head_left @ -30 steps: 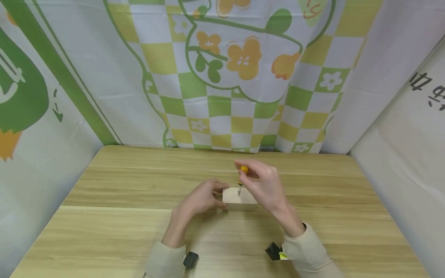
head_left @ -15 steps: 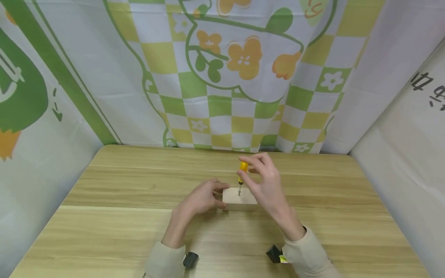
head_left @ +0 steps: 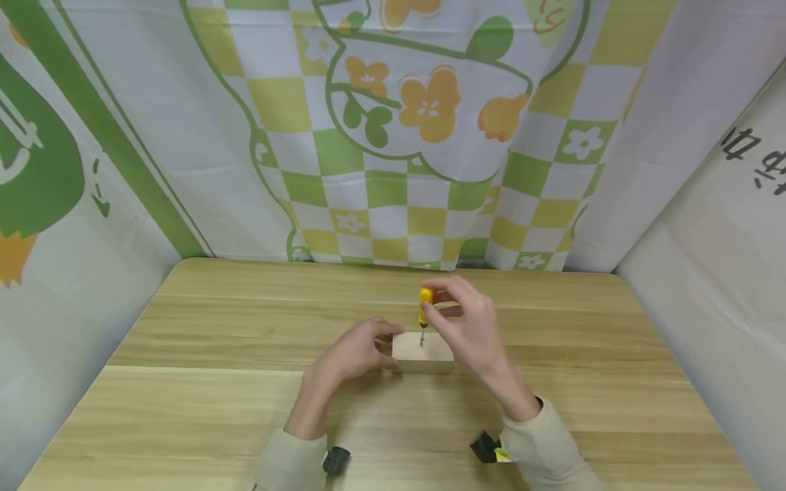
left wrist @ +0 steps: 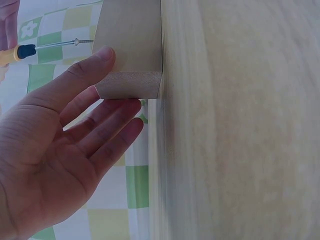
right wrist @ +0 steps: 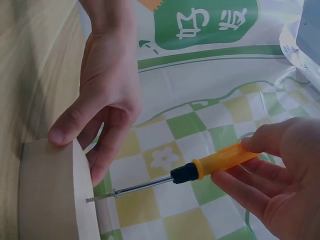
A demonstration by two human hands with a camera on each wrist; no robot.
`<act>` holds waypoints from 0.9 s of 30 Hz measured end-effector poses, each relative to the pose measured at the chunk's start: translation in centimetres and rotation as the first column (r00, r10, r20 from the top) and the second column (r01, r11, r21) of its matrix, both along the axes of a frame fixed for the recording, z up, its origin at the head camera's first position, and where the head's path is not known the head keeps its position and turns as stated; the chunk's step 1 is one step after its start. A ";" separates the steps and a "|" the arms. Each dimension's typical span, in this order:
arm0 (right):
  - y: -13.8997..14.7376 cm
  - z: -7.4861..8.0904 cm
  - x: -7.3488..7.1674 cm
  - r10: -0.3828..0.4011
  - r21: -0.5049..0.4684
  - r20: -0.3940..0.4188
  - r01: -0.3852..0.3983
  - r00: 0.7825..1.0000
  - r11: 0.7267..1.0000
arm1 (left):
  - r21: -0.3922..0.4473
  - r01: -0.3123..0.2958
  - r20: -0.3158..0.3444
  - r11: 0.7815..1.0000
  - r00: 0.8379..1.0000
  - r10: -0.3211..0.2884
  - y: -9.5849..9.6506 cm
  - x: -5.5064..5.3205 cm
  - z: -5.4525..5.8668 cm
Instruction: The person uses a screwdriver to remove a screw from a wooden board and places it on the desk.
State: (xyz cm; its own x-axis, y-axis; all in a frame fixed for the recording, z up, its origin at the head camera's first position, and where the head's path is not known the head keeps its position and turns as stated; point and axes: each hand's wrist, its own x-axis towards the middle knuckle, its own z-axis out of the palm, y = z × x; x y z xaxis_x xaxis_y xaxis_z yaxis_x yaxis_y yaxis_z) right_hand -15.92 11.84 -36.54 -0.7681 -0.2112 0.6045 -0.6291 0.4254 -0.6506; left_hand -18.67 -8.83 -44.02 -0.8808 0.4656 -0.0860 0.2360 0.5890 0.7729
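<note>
A pale wooden block (head_left: 422,366) lies on the table in the head view. A screw (right wrist: 102,197) stands in its top face, with much of the thread showing. My left hand (head_left: 354,351) grips the block's left end, thumb on the near side (left wrist: 130,45) and fingers on the far side. In my right hand (head_left: 469,327) is a screwdriver (right wrist: 222,160) with a yellow handle and black collar, pinched between thumb and fingers. Its metal shaft (right wrist: 145,185) reaches down to the screw head, close to upright in the head view.
The wood-grain table (head_left: 202,409) spreads around the block. A patterned cloth (head_left: 387,191) hangs along its back edge, with white cloth walls (head_left: 724,252) at the sides. Black wrist devices (head_left: 336,461) sit by both sleeves.
My right fingers have shifted on the screwdriver handle, opening out and then closing in around it again. The handle's top has tipped slightly left. The left hand and block stay in place.
</note>
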 end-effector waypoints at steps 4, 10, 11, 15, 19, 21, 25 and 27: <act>0.1 0.2 -0.1 0.045 0.030 0.024 -0.046 0.999 0.999 | 0.002 -0.005 0.003 1.000 1.000 0.005 0.0 0.0 0.0; 0.1 0.2 0.1 0.052 0.019 0.047 -0.053 0.998 0.998 | 0.005 -0.005 0.008 1.000 1.000 0.005 -0.1 -0.1 -0.1; 0.1 0.1 0.1 0.044 0.020 0.042 -0.045 0.998 0.999 | 0.007 -0.005 0.011 1.000 1.000 0.005 -0.1 -0.1 -0.1; 0.1 -0.1 0.3 0.003 0.026 -0.006 -0.003 1.000 1.000 | 0.005 -0.008 0.019 1.000 1.000 0.008 -0.1 0.0 -0.1; 0.0 -0.2 0.3 -0.034 0.029 -0.052 0.035 0.998 0.999 | 0.000 -0.008 0.015 1.000 1.000 0.008 0.0 0.0 -0.1; -0.1 -0.2 0.3 -0.047 0.031 -0.060 0.049 0.997 0.998 | -0.002 -0.009 0.015 1.000 1.000 0.009 0.0 0.0 -0.1; -0.2 -0.2 0.3 -0.056 0.029 -0.070 0.058 0.996 0.998 | -0.004 -0.008 0.015 1.000 1.000 0.008 0.0 -0.1 -0.1; -0.3 -0.3 0.3 -0.059 0.028 -0.081 0.061 0.995 0.998 | -0.006 -0.009 0.014 1.000 1.000 0.009 0.0 -0.1 -0.2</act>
